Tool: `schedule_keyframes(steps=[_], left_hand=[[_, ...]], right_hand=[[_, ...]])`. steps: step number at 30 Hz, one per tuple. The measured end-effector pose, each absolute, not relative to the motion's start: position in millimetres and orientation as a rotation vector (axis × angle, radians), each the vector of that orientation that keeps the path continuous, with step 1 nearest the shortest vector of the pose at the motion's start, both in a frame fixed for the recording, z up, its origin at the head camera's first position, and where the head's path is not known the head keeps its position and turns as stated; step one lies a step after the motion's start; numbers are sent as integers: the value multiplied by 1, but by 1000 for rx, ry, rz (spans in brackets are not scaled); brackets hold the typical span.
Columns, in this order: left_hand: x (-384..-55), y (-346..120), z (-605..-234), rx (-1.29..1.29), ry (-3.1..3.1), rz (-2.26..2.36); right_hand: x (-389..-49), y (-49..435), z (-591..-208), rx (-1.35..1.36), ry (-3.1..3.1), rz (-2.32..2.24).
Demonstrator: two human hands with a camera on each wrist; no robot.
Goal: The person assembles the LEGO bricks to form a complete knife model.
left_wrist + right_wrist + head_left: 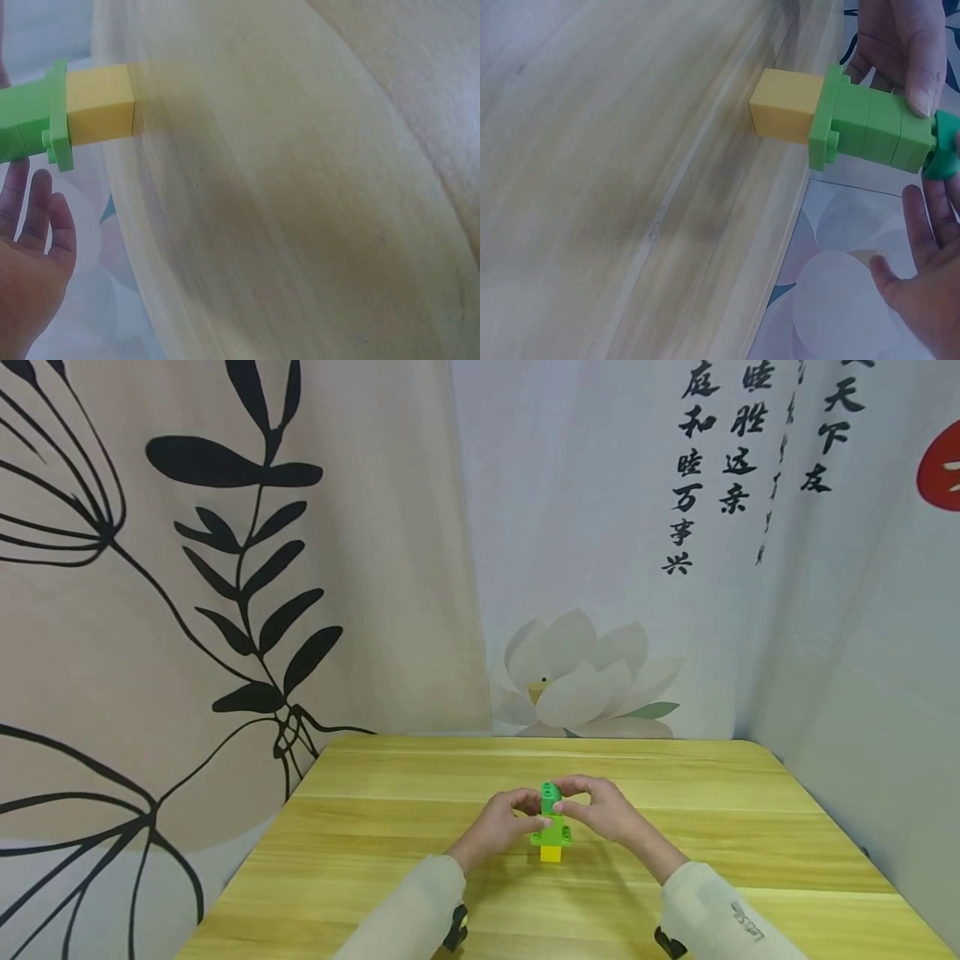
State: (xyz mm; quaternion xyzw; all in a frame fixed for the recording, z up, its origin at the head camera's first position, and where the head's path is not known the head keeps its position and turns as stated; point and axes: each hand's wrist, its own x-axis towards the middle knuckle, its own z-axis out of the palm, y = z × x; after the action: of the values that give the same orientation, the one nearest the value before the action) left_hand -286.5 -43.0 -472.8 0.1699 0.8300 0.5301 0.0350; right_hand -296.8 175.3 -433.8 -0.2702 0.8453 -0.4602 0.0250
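Observation:
A small tower of toy building bricks stands upright on the wooden table. Its base is a yellow brick, topped by a wider light green plate and several light green bricks. At the top is a darker green brick, which sits slightly tilted in the right wrist view. My left hand steadies the light green bricks, thumb on the near side and fingers partly hidden behind. My right hand pinches the darker green brick between thumb and fingers. Left-hand fingers also show beside the tower in the left wrist view.
The wooden table extends around the tower on every side. Behind it hangs a printed curtain with plant shapes, a lotus and writing. Another pale curtain runs along the right side.

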Motion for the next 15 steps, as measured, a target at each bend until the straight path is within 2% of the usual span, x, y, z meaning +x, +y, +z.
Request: schedule_keyframes(steps=[15], left_hand=[[-285,-42,-473,504,2573,1629]], right_hand=[[-295,178,-434,-942,2619,-1357]])
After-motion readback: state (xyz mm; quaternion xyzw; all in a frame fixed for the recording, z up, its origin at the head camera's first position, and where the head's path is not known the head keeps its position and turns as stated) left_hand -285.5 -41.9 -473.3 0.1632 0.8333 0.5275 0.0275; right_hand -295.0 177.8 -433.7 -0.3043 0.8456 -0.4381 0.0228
